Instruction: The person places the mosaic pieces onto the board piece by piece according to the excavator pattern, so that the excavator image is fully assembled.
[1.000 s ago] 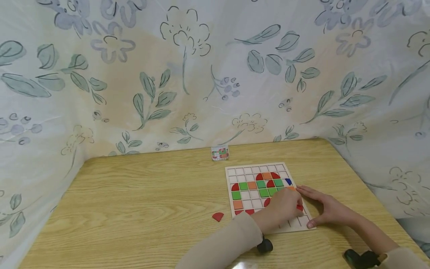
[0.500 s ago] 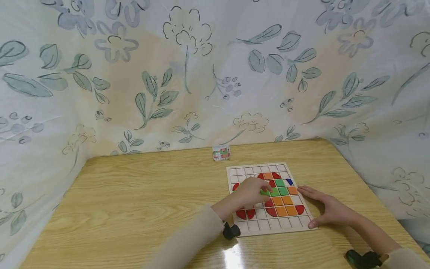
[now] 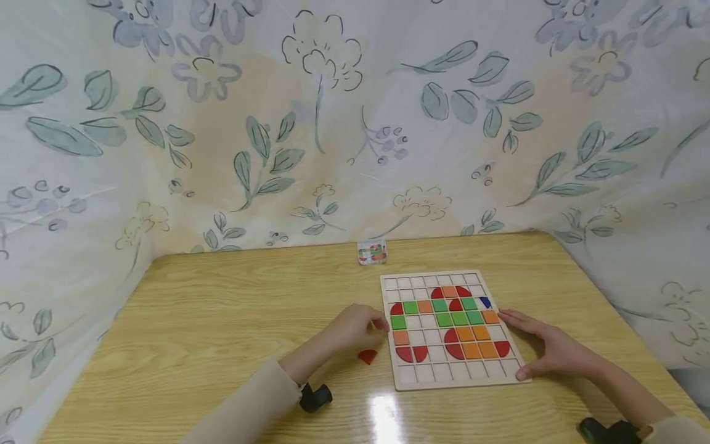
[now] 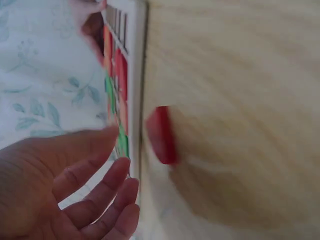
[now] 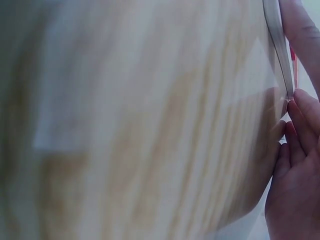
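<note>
In the head view my left hand (image 3: 355, 330) hovers just off the left edge of a square wooden grid board (image 3: 442, 372). A loose red quarter-circle tile (image 3: 367, 356) lies on the table under that hand. The left wrist view shows the left fingers loosely bent and apart, holding nothing, with the red tile beyond them. My right hand (image 3: 560, 353) rests along the board's right side, thumb at the near corner and fingers farther up. Red quarter-circles, green squares (image 3: 460, 318) and orange squares (image 3: 471, 350) fill part of the grid. A small blue piece (image 3: 485, 302) sits near its right edge.
A small card (image 3: 371, 252) with a coloured grid pattern lies at the table's back edge, before a floral cloth (image 3: 333, 123). The wooden table (image 3: 233, 308) extends left of the board. Black wrist devices are on both wrists.
My left hand has travelled leftward from the board's lower right, across its middle, to beside the loose red tile. My right hand keeps its place at the board. The head view has shifted slightly.
</note>
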Tool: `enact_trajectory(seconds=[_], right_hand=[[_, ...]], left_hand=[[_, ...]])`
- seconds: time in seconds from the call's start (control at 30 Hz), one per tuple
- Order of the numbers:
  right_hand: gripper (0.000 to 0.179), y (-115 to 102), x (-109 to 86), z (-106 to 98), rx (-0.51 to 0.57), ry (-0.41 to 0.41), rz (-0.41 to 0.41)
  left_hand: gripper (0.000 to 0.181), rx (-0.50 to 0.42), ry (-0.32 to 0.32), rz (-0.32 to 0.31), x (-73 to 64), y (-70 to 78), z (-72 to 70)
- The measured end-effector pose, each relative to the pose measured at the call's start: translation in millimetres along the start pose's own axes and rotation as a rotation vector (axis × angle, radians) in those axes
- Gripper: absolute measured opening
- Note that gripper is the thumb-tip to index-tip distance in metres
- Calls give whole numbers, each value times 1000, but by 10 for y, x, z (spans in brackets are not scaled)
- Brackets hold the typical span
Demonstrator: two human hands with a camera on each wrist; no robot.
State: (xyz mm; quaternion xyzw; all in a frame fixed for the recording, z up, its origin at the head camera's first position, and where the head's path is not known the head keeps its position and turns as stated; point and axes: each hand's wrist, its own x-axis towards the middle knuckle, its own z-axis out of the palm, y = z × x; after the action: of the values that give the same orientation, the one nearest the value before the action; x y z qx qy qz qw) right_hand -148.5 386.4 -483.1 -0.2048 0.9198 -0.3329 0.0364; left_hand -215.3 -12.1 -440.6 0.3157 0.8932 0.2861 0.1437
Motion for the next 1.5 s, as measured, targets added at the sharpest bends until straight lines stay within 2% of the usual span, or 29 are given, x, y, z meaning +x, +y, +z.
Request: enact_trajectory(seconds=[0.13,0.27,0.4,0.5,0.63,0.83,1.0,1.3,1.5], right_hand=[[96,-17,-3,-1,5,-5,25],[95,-40,-6,-5,11,-6,40],[95,-28,-9,1,11,-3,35],[95,-19,-13,7,9,-2,34],[95,-23,-15,11,8,2,30],[95,-25,-17,12,24,2,14],[96,-19,-14,12,20,5,-2],[96,-20,-17,7,14,5,-13],[96,-33,-17,-1,13,8,-10]], left_hand=[[21,18,-18,-8,-134,-60,14],[25,35,-1,-3,-229,-75,44],[22,49,16,22,-288,-78,73],[14,30,-2,40,-309,-83,85],[6,42,-26,90,-330,-92,91],[7,132,-26,190,-357,-112,80],[7,167,-21,259,-359,-143,67],[18,131,-22,231,-401,-177,75],[16,101,-6,236,-428,-191,78]])
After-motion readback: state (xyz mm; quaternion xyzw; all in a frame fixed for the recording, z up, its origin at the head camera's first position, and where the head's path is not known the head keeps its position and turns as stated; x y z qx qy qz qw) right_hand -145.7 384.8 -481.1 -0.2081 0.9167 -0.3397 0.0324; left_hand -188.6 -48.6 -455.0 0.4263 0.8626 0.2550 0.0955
